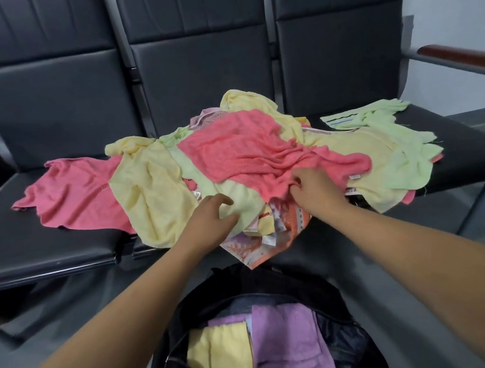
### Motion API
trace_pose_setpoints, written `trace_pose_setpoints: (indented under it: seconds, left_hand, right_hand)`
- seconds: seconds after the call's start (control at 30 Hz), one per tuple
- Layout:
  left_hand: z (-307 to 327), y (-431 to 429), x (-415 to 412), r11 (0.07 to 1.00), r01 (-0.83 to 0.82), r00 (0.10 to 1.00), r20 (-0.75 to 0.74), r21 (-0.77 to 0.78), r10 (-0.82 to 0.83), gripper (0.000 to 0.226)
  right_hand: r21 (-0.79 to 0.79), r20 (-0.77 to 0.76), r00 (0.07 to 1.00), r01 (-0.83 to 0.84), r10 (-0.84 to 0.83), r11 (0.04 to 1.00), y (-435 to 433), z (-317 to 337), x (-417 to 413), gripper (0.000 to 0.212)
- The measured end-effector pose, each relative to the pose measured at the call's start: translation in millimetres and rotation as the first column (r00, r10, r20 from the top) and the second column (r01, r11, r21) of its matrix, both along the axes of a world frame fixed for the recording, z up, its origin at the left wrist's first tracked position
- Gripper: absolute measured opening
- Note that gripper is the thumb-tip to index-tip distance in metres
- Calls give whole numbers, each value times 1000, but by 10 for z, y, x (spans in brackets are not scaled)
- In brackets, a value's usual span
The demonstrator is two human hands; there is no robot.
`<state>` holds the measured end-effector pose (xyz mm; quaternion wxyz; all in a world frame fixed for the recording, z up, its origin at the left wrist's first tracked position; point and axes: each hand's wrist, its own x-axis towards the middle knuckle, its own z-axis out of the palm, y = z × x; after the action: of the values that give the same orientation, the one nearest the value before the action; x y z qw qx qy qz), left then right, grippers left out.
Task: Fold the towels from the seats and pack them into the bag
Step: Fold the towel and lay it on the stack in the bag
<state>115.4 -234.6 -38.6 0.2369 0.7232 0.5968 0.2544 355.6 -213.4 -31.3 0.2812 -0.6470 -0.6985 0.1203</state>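
Note:
A heap of loose towels lies across the black seats (51, 242). On top is a crumpled pink towel (250, 151); my right hand (313, 190) pinches its near edge. My left hand (212, 221) rests with relaxed fingers on a pale yellow towel (155, 196) at the heap's front. Another pink towel (70, 191) spreads to the left, and light green towels (391, 140) lie to the right. An orange patterned cloth (280, 233) hangs over the seat edge. Below me stands an open black bag (344, 347) holding a folded yellow towel (220, 357) and a folded purple towel (288, 337).
Three dark padded backrests (203, 70) rise behind the heap. A wooden-topped armrest (463, 56) juts out at the far right. The seat frame's metal legs (475, 209) reach the grey floor on both sides of the bag.

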Motion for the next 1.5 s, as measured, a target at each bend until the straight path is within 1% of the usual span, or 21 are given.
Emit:
trace_pose_setpoints:
  seconds: [0.13, 0.23, 0.33, 0.4, 0.47, 0.57, 0.6, 0.67, 0.7, 0.77, 0.83, 0.9, 1.0, 1.07, 1.13, 1.17, 1.2, 1.23, 1.33, 1.37, 1.5]
  left_hand:
    - [392, -135, 116, 974, 222, 912, 343, 50, -225, 75]
    - [764, -271, 196, 948, 285, 766, 560, 143, -315, 65]
    - [1118, -397, 178, 934, 273, 722, 592, 232, -358, 30]
    - [1294, -491, 159, 936, 247, 735, 581, 251, -350, 22]
    - [1415, -582, 155, 938, 248, 764, 546, 242, -343, 22]
    - [1530, -647, 128, 953, 218, 798, 524, 209, -298, 25]
    - [1577, -660, 113, 965, 189, 802, 537, 184, -260, 27]
    - [1671, -674, 63, 983, 119, 802, 570, 143, -180, 31]
    - [1712, -684, 38, 987, 91, 809, 567, 134, -152, 32]
    - [1788, -711, -19, 991, 58, 819, 562, 118, -115, 33]
    - [1877, -748, -55, 996, 40, 793, 604, 75, -77, 33]
    - [2020, -812, -57, 999, 46, 745, 665, 21, -48, 33]
    - [2362, -932, -20, 981, 194, 638, 757, 20, -141, 31]
    - [2722, -1056, -20, 941, 331, 479, 845, 78, -238, 29]
    - [3108, -1166, -41, 892, 420, 296, 905, 164, -306, 25]
    - [3267, -1204, -53, 882, 418, 269, 897, 219, -350, 20]
    - [3384, -1228, -60, 888, 381, 303, 873, 258, -383, 12]
    - [3456, -1237, -62, 908, 314, 386, 837, 276, -388, 13]
    - [3471, -1216, -49, 949, 170, 617, 722, 266, -313, 24]
    - [3440, -1212, -38, 958, 149, 647, 708, 246, -283, 27]
    - [3223, -1212, 27, 978, 167, 696, 688, 125, -207, 29]
  right_hand:
    - [111, -265, 950, -143, 167, 984, -235, 883, -208, 15]
    - [146, -337, 873, -320, 351, 936, -503, 1368, -292, 27]
    - [174, -400, 832, -343, 384, 923, -655, 1528, -267, 31]
    - [148, -455, 798, -369, 395, 918, -711, 1493, -222, 30]
    - [52, -373, 837, -412, 401, 909, -743, 1436, -173, 44]
    - [-13, -66, 950, -306, 305, 952, -742, 1320, -90, 47]
    - [-14, -60, 962, -267, 265, 964, -750, 1277, -57, 45]
    - [-53, -216, 949, -245, 229, 968, -787, 1168, 21, 33]
    - [-96, -361, 907, -265, 215, 959, -818, 1127, 48, 26]
    - [-145, -686, 715, -314, 133, 938, -865, 1086, 65, 18]
    - [-106, -841, 536, -309, 81, 945, -892, 1163, 51, 22]
    - [-36, -800, 587, -252, 123, 967, -939, 1386, -18, 23]
    - [32, -749, 607, -369, 267, 929, -1074, 1970, -156, 22]
    - [97, -790, 487, -500, 372, 861, -1223, 2498, -187, 18]
    - [170, -865, 266, -642, 425, 747, -1392, 3002, -145, 22]
    - [195, -880, 191, -691, 435, 696, -1474, 3204, -124, 26]
    - [200, -874, 184, -707, 449, 678, -1520, 3340, -113, 26]
    - [168, -845, 268, -690, 464, 704, -1531, 3408, -115, 20]
    - [20, -557, 752, -412, 353, 911, -1424, 3328, -152, 8]
    - [14, -497, 808, -359, 318, 933, -1379, 3258, -152, 9]
    - [-30, -493, 780, -457, 384, 889, -1442, 3031, -219, 34]
